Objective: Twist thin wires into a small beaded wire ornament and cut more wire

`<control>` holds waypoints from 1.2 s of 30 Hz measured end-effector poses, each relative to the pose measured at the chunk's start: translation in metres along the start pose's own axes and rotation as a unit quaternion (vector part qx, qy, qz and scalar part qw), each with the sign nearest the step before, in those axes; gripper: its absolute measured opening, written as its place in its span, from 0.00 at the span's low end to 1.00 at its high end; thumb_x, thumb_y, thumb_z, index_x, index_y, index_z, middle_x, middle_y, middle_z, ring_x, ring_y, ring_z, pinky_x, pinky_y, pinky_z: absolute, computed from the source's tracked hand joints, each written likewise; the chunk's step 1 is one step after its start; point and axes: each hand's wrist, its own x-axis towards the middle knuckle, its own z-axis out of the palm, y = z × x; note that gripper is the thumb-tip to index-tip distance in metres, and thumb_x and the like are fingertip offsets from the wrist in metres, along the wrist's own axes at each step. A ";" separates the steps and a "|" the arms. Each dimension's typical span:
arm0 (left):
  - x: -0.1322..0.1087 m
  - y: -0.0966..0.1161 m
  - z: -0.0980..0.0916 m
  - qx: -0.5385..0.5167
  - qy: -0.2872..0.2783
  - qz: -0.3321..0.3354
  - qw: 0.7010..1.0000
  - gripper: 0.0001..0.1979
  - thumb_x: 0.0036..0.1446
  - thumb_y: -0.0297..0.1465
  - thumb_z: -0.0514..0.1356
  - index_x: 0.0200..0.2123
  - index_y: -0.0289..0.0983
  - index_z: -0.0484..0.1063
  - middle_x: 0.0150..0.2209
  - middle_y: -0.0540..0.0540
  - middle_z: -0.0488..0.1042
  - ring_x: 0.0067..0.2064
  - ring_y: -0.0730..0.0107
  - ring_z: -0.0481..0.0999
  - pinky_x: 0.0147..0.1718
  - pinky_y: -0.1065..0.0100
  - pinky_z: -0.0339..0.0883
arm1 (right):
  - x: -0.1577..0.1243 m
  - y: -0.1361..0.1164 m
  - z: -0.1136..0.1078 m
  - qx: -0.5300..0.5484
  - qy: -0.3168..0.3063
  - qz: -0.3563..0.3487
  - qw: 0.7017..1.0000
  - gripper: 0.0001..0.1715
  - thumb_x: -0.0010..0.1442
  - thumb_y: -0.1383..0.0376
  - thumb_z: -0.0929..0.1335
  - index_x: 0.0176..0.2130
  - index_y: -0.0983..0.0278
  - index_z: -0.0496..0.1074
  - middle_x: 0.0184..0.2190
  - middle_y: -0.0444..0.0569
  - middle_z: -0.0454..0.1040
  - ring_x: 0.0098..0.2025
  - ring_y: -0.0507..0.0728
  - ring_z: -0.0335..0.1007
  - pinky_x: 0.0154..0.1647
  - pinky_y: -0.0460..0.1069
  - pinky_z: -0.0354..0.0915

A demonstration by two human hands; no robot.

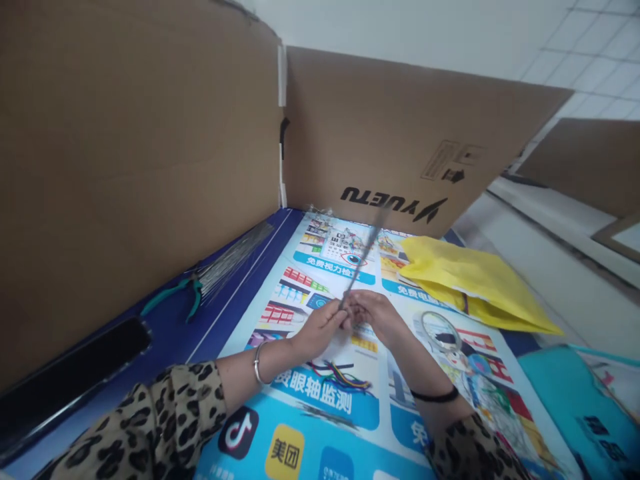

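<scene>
My left hand (323,327) and my right hand (377,317) meet over a printed poster (320,400) that covers the table. Both pinch the near end of a thin bundle of grey metal wires (364,253), which slants up and away toward the cardboard wall. The left wrist wears a silver bangle, the right a black band. Both sleeves are leopard print. A small bunch of coloured wires (345,377) lies on the poster just below my hands.
Green-handled pliers (175,293) and a pile of grey wires (233,257) lie at the left by a cardboard wall (125,167). A black strip (70,373) sits nearer. A yellow envelope (475,280), a tape roll (440,330) and a teal bag (575,400) are at the right.
</scene>
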 end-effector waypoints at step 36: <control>0.006 -0.013 -0.008 -0.107 0.046 0.005 0.993 0.14 0.59 0.38 0.52 0.39 0.35 0.70 0.40 0.44 0.72 0.42 0.69 0.71 0.42 0.67 0.64 | -0.047 0.005 0.033 -0.101 0.168 -0.199 0.960 0.13 0.55 0.59 0.66 0.37 0.64 0.73 0.24 0.45 0.72 0.26 0.52 0.69 0.31 0.48 0.67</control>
